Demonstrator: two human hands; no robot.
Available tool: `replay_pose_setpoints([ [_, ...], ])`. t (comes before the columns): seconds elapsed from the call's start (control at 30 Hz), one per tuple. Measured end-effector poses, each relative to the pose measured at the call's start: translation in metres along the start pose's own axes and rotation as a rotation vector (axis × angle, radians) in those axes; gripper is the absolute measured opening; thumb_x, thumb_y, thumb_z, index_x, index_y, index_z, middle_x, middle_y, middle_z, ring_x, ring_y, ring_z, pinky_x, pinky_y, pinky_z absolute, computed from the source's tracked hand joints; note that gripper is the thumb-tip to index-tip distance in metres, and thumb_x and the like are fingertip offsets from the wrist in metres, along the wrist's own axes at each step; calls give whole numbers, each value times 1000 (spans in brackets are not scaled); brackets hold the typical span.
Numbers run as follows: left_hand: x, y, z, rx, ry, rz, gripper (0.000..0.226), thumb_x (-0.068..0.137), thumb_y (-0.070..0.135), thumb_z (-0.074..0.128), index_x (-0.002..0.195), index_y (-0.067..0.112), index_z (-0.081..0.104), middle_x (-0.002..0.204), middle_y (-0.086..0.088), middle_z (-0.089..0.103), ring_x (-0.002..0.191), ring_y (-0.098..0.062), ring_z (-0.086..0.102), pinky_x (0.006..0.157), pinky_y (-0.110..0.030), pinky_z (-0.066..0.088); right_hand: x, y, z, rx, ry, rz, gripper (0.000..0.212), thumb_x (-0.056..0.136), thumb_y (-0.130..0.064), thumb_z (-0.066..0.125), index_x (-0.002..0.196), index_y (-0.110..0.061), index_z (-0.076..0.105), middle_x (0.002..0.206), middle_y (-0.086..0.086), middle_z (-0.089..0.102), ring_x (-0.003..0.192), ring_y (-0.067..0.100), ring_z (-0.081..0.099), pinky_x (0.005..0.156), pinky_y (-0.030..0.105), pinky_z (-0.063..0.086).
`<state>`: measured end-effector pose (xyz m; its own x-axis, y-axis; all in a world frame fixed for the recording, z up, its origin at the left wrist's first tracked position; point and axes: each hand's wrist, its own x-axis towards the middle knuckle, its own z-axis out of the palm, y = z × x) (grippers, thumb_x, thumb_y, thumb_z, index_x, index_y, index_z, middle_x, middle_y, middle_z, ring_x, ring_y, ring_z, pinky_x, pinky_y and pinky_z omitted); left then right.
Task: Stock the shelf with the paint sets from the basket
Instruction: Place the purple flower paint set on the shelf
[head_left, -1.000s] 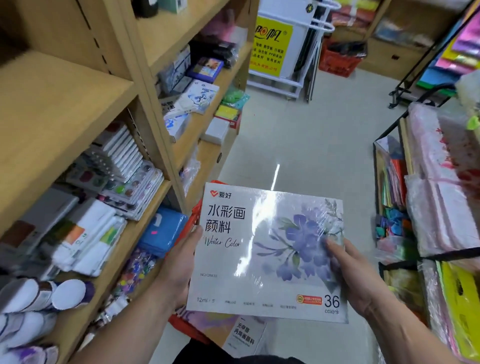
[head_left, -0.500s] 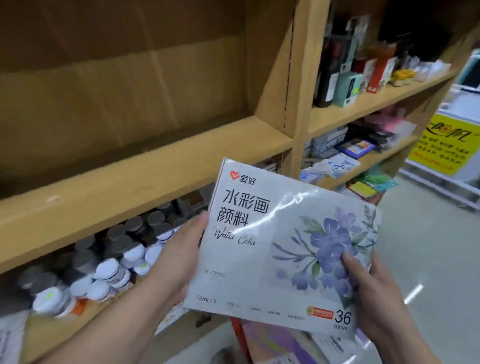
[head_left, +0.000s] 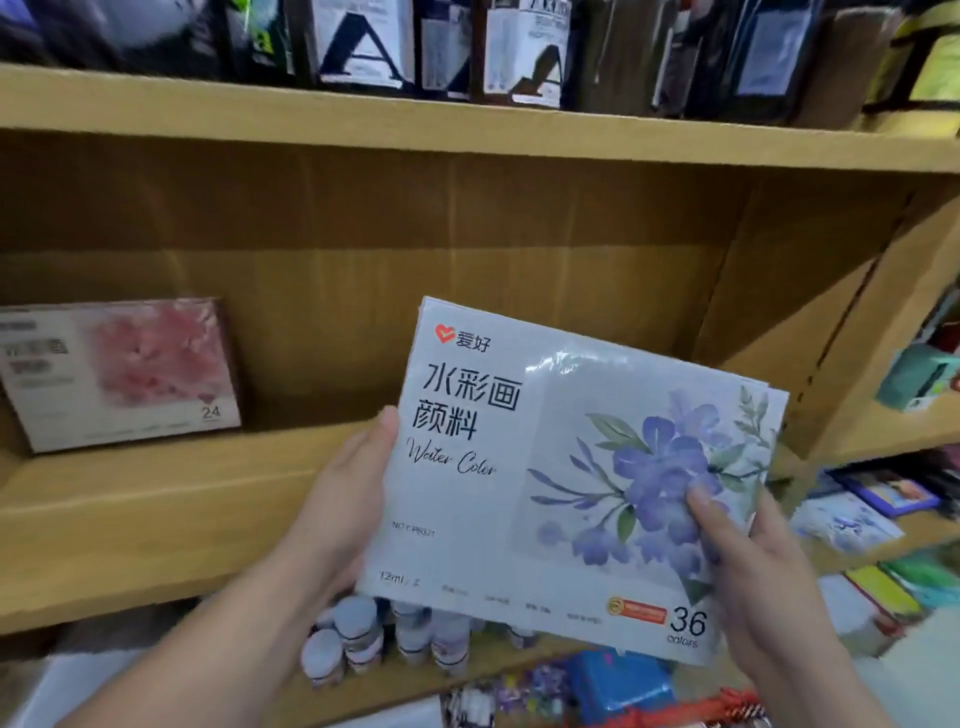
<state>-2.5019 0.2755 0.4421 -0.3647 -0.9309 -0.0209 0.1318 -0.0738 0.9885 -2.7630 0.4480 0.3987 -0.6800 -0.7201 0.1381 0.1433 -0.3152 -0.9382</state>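
Note:
Both hands hold a flat watercolour paint set (head_left: 519, 467), a pale box in clear wrap with purple flowers and "36 colors" printed on it. My left hand (head_left: 348, 493) grips its left edge with the thumb on the front. My right hand (head_left: 748, 582) grips the lower right corner, thumb on the flower print. The box is in front of a wooden shelf (head_left: 156, 509), tilted slightly clockwise. A second paint set (head_left: 119, 369), with pink flowers and "24", stands on that shelf at the left. A red basket rim (head_left: 727, 706) shows at the bottom edge.
Dark packaged goods (head_left: 441, 47) line the shelf above. Small white-capped paint jars (head_left: 353, 639) stand on the shelf below, with a blue pack (head_left: 618, 680) beside them. An upright wooden divider (head_left: 883, 322) closes the shelf on the right, with more stationery beyond it.
The view has swung up and left from the aisle to face the shelf. Both hands have raised the 36-colour set from waist height to the level of the wooden shelf, keeping the same grip.

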Motion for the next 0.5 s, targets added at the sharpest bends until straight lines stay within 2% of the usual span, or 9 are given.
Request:
replay_pose_setpoints([
  [0.1, 44, 23, -41, -65, -21, 29, 48, 102, 51, 43, 111, 17, 76, 110, -14, 79, 98, -33, 77, 70, -46, 65, 33, 5, 57, -68, -34, -26, 43, 81, -35, 79, 123, -36, 69, 117, 7, 80, 98, 31, 80, 68, 41, 66],
  [0.2, 81, 35, -82, -48, -27, 87, 48, 98, 53, 46, 103, 20, 79, 108, -13, 79, 97, -30, 77, 72, -43, 65, 62, 11, 102, -192, -53, -39, 42, 74, -49, 81, 113, -38, 73, 111, -1, 82, 97, 29, 80, 64, 36, 65],
  [0.23, 92, 35, -94, -28, -17, 97, 49, 102, 49, 44, 102, 15, 80, 105, -15, 79, 94, -30, 78, 70, -40, 65, 70, 16, 114, -225, -59, -42, 42, 72, -52, 81, 111, -39, 74, 111, -2, 82, 99, 27, 79, 67, 37, 65],
  [0.3, 111, 32, -115, -12, 20, 71, 51, 107, 37, 44, 97, 2, 79, 98, -19, 79, 87, -30, 78, 62, -34, 62, 82, 26, 136, -254, -74, -38, 48, 71, -55, 81, 115, -38, 73, 116, -1, 80, 103, 26, 79, 80, 49, 64],
  [0.33, 120, 28, -123, -26, 47, 50, 48, 107, 30, 45, 92, -1, 78, 95, -18, 80, 83, -28, 78, 58, -32, 61, 86, 31, 147, -249, -81, -35, 50, 72, -53, 81, 118, -36, 71, 118, 1, 80, 104, 27, 79, 85, 52, 63],
  [0.4, 130, 20, -134, -79, 72, 14, 43, 104, 18, 45, 86, 4, 81, 92, -12, 81, 78, -23, 78, 54, -30, 59, 93, 38, 163, -231, -90, -33, 44, 80, -44, 80, 121, -33, 69, 119, 5, 80, 103, 31, 79, 85, 54, 63],
  [0.5, 133, 6, -144, -174, 70, -44, 36, 104, 14, 43, 103, 5, 77, 100, -10, 81, 86, -25, 79, 57, -34, 61, 101, 45, 181, -227, -69, -48, 42, 86, -34, 77, 126, -29, 64, 120, 9, 78, 103, 34, 78, 84, 58, 63],
])
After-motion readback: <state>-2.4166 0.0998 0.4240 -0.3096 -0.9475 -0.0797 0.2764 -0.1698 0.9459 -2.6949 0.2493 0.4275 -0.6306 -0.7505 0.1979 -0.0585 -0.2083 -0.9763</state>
